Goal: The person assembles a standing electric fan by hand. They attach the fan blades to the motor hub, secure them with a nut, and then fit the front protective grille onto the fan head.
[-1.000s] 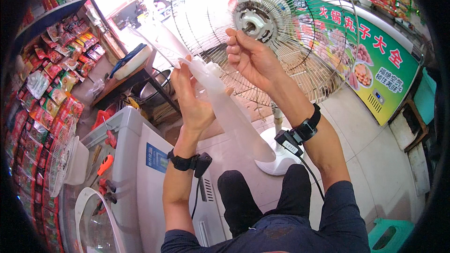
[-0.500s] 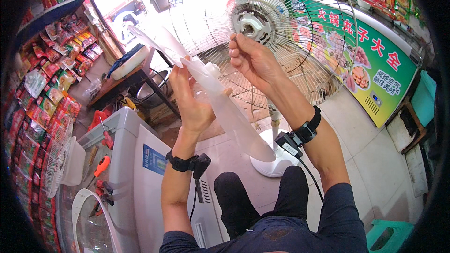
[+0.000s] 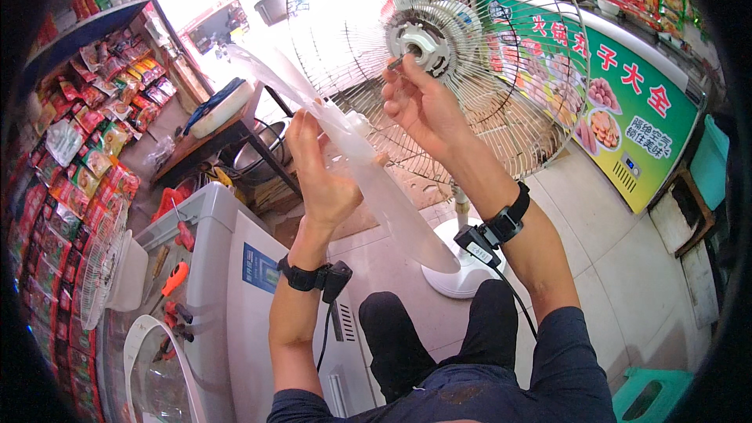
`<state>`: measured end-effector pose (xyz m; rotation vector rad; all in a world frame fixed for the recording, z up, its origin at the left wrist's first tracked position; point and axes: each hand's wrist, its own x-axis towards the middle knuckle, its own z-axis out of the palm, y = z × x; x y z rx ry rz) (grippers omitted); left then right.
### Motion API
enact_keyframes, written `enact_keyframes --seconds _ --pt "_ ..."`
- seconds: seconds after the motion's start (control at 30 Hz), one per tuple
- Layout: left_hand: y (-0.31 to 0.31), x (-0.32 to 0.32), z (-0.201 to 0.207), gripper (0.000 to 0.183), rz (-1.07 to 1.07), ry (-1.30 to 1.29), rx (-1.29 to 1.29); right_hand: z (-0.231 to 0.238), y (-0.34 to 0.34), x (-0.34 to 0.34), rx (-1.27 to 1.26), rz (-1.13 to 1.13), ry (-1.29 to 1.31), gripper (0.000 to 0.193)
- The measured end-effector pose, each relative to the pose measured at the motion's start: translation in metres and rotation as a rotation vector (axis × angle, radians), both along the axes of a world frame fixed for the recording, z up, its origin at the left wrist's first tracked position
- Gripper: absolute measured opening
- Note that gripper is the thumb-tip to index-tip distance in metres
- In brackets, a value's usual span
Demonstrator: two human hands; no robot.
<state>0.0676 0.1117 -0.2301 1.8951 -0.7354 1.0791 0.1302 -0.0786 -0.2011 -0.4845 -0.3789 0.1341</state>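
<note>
My left hand (image 3: 319, 168) grips a white translucent fan blade (image 3: 392, 204) near its hub, with the blade assembly held up and slanting. The hub's pale collar (image 3: 358, 125) points toward the fan. My right hand (image 3: 423, 102) is at the front of the motor housing (image 3: 423, 41), thumb and fingertips pinching a thin dark metal rod (image 3: 395, 63). Whether this rod is the motor's shaft or a loose pin, I cannot tell. Behind the housing spreads the rear wire guard (image 3: 513, 98) of a standing fan. Its round white base (image 3: 446, 278) rests on the tiles before my knees.
On my left, a grey-white chest freezer (image 3: 251, 321) carries an orange-handled screwdriver (image 3: 174, 278), other tools, a white ring (image 3: 137, 345) and a small fan (image 3: 110, 274). Snack packets (image 3: 86, 164) line the left wall. A green-fronted freezer (image 3: 619, 110) stands right; a green stool (image 3: 650, 393) sits lower right.
My right fingers have loosened and spread slightly, showing more of the dark rod. The blade in my left hand has turned a little, with its face now more edge-on.
</note>
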Motion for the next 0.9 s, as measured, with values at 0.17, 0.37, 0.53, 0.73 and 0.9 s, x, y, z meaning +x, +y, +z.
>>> enact_keyframes --seconds 0.17,0.37,0.53,0.73,0.9 --pt "0.0 0.002 -0.003 0.12 -0.003 -0.021 0.018 0.004 -0.001 0.011 -0.029 -0.054 -0.003 0.026" --pt "0.0 0.005 -0.005 0.122 -0.022 -0.029 0.018 0.005 0.001 0.004 -0.017 -0.006 -0.001 0.024" --pt "-0.002 0.009 -0.004 0.117 -0.007 -0.085 -0.017 0.006 0.005 -0.004 -0.143 -0.017 -0.038 0.023" --pt "-0.003 0.002 0.001 0.121 -0.016 -0.021 0.003 0.009 0.004 -0.005 -0.082 0.036 -0.088 0.021" --pt "-0.007 0.001 0.002 0.119 -0.032 -0.035 0.01 0.006 0.002 -0.004 -0.054 0.082 -0.119 0.022"
